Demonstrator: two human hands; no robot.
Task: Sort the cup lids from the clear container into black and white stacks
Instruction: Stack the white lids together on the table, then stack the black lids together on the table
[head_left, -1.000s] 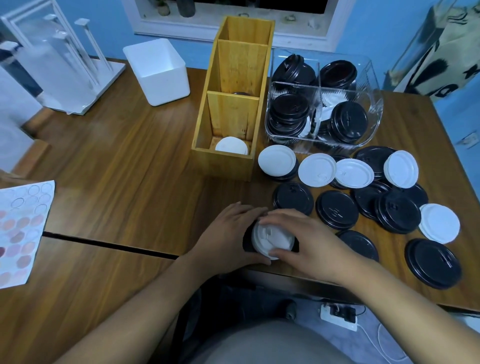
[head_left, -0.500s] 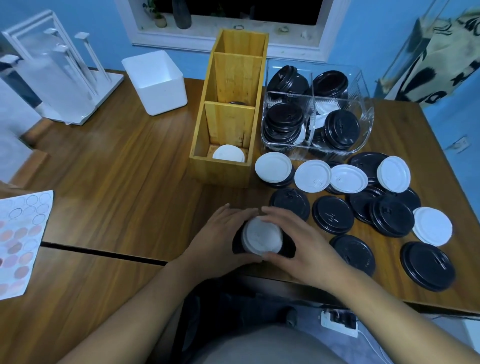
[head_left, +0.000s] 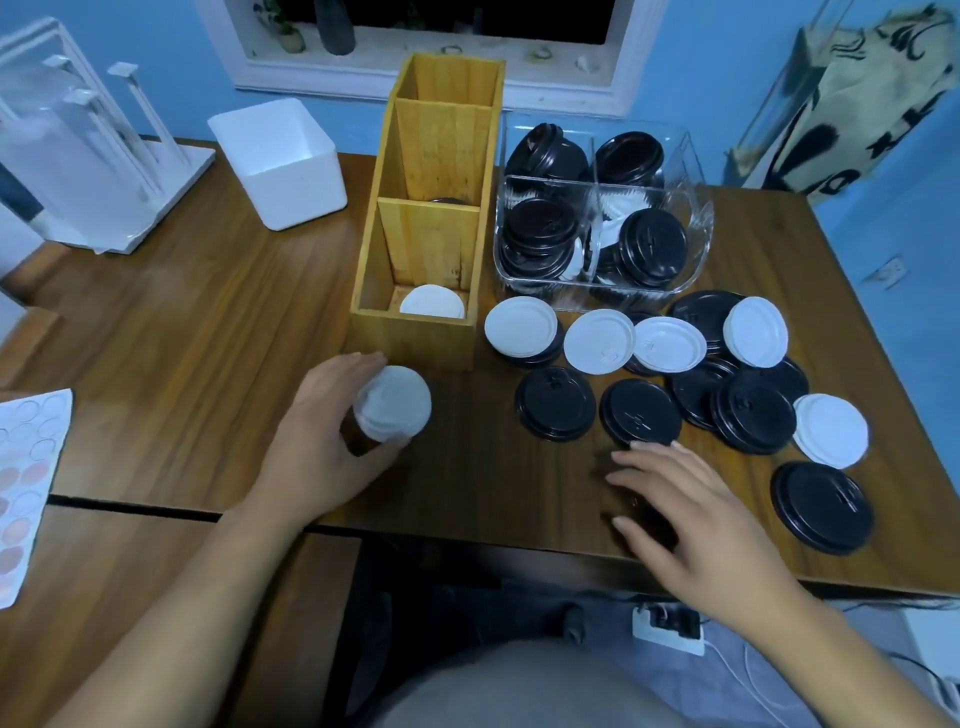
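Left grip (head_left: 332, 436): curled around a short stack of lids, fingers on the far side, thumb on the near side. The top item is a white lid (head_left: 397, 402), flat face up and tipped slightly toward the camera. A dark lid (head_left: 357, 441) shows beneath it, against the palm. The stack axis runs roughly vertical. Motion blur hides the lid count. The forearm enters from the lower left.

Right grip (head_left: 696, 525): open, palm down, fingers spread, low over the tabletop (head_left: 182, 338). A dark blurred shape lies under the fingers; contact cannot be told. The forearm enters from the lower right.

Just beyond the left grip stands a wooden organiser (head_left: 415, 332). 1 second white lid (head_left: 432, 302) lies flat in its nearest compartment.

Just beyond the right grip's fingertips lies a black lid (head_left: 641, 413), flat, top face up. Farther beyond, the clear container (head_left: 696, 228) holds black and white lids, some flat, some leaning on edge. To the right of the right grip lies an outer black lid (head_left: 823, 506), flat, near the tabletop edge.
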